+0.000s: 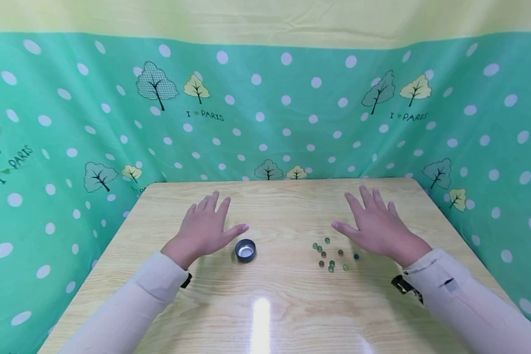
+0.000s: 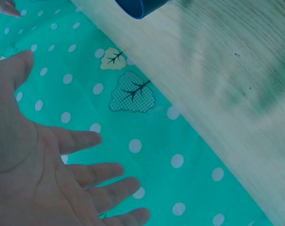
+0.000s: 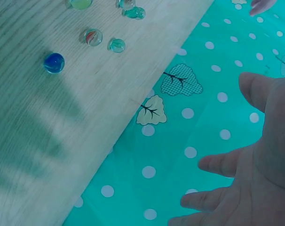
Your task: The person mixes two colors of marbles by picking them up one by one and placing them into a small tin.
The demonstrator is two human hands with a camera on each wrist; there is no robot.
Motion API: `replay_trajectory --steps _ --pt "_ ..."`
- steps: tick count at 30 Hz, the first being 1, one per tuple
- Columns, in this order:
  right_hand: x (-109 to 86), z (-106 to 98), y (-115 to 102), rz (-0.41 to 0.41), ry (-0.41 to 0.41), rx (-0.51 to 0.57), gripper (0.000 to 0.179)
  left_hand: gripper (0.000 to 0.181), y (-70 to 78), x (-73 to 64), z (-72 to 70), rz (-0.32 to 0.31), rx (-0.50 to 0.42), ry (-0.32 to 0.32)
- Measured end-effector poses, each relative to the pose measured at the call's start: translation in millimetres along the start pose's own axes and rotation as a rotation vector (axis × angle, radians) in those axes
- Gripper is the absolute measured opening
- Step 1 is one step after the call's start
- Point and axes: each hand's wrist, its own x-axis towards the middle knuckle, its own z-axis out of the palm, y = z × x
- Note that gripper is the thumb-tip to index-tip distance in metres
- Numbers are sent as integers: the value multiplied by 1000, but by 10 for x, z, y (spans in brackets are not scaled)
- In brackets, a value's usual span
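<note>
My left hand (image 1: 205, 229) is held above the table with its fingers spread and nothing in it. Just right of its thumb stands a small round dark cup (image 1: 245, 251) with a pale inside; the left wrist view shows part of its blue wall (image 2: 141, 5). My right hand (image 1: 379, 227), also spread and holding nothing, hovers over the right side. Several glass marbles lie loosely scattered to its left, among them a green marble (image 1: 345, 267), a reddish-brown one (image 1: 340, 252) and a dark blue marble (image 3: 54, 63) nearest to the hand.
The wooden table (image 1: 287, 305) reflects a bright strip of light near its front. A green dotted cloth (image 1: 287, 113) with tree prints hangs behind the table and along both sides. Dark straps (image 1: 406, 289) circle the wrists over pale sleeves.
</note>
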Motion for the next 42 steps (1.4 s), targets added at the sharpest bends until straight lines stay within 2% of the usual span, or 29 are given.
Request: replay_trajectory --steps 3,7,13,18,29,37,42 --pt "9 20 6 -2 2 7 96 104 -6 -3 31 -2 -11 -15" --pt "32 76 16 -11 20 26 90 109 -12 -15 126 -16 -78 -65" --pt "83 196 24 -90 120 49 53 113 25 -32 318 -34 -166 -136" --pt "131 326 5 -118 126 115 33 107 68 -50 460 -40 -204 -149" --pt "230 501 -16 -83 49 268 28 92 202 -2 621 6 -253 -130" --pt "285 592 -25 -11 11 261 27 66 271 36 693 57 -279 -124" --pt "295 626 -39 29 -3 261 27 62 321 58 707 77 -320 -131"
